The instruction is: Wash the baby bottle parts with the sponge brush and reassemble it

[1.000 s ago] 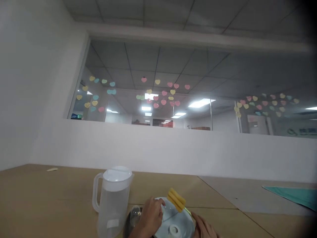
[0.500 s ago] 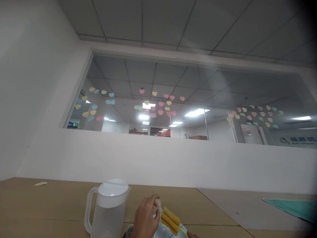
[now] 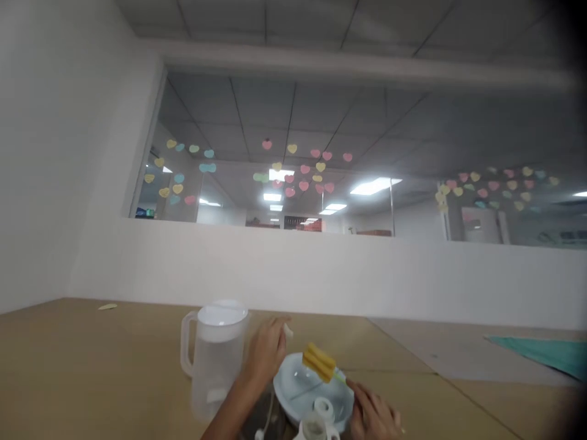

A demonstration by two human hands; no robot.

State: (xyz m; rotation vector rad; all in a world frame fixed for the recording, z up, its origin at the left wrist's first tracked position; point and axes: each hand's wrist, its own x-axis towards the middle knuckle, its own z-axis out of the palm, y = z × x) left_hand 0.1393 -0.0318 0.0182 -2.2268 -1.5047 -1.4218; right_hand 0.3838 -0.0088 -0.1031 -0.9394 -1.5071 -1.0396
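Observation:
My left hand (image 3: 265,353) is raised beside the frosted plastic pitcher (image 3: 214,355), fingers pinched on a small white piece I cannot make out. My right hand (image 3: 373,415) sits at the bottom edge, closed on the thin green handle of a yellow sponge brush (image 3: 318,362). The brush head hovers over a pale blue round lid (image 3: 298,391), which stands tilted. A small white cap (image 3: 321,408) shows on the lid's lower part. The picture is smeared by motion.
A wooden table (image 3: 92,366) spreads out in front, meeting a second tabletop at the right. A teal cloth (image 3: 545,353) lies at the far right. A white half wall with an interior window, dotted with paper hearts, stands behind.
The view tilted up, then back down. My left hand lifted off the lid with a small white piece and moved toward the pitcher. The brush stayed over the lid.

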